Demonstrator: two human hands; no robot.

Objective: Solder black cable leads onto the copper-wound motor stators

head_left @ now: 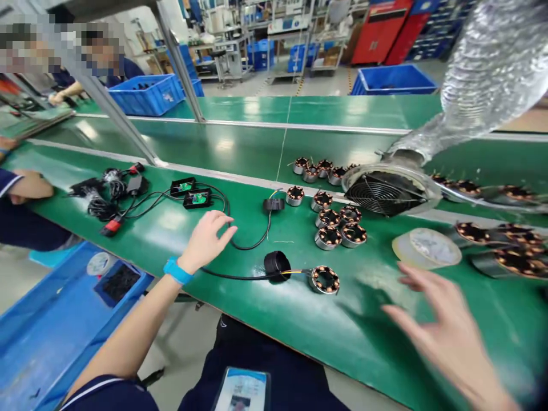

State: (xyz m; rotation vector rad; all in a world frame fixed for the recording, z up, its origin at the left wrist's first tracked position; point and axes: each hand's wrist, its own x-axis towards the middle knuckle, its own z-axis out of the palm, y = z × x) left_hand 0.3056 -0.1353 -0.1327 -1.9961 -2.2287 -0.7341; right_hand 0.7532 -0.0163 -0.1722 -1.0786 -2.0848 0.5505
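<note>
My left hand [209, 238], with a blue wristband, hovers over the green bench, fingers apart and holding nothing. Close to it runs a black cable [240, 277], which passes through a black plastic ring [277, 266]. Yellow wires join that cable to a motor stator [324, 279] with copper windings. On the right, my right hand [436, 319] is slightly blurred, its thumb and fingers spread with nothing between them. Just beyond its fingertips sits a round translucent tub [427, 248]. A second black ring [274, 204] with wires lies farther back.
Several stators [329, 237] stand mid-bench, others [509, 251] at right. A fume-extraction fan [385, 191] hangs from a silver duct [483, 74]. Left are two small black boxes with green boards [197, 198] and bundled cables [111, 194]. A co-worker's arm [29, 185] rests near a blue bin [81, 302].
</note>
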